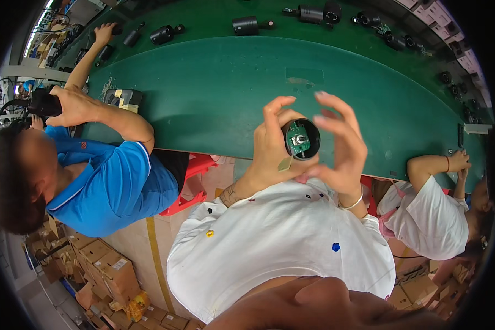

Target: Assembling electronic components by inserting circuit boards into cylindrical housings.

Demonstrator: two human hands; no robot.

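Note:
In my left hand (265, 140) is a black, round, cup-shaped housing (315, 146), held up above the near edge of the table with its open end facing me. Inside it sits a green circuit board (297, 137) with a small metal shaft standing from its middle. A small flat yellowish piece (284, 164) shows at the lower left of the housing, by my left palm. My right hand (349, 146) is just right of the housing, fingers curved and spread apart, partly smeared by motion. Whether its thumb touches the housing's lower side is hard to see.
Before me lies a green table (214, 93). Beyond it, black cylindrical parts (245, 25) line a darker green strip. At left, a co-worker in blue (115, 176) holds a black device (45, 103) near a dark box (127, 98). Another person (432, 220) sits at right.

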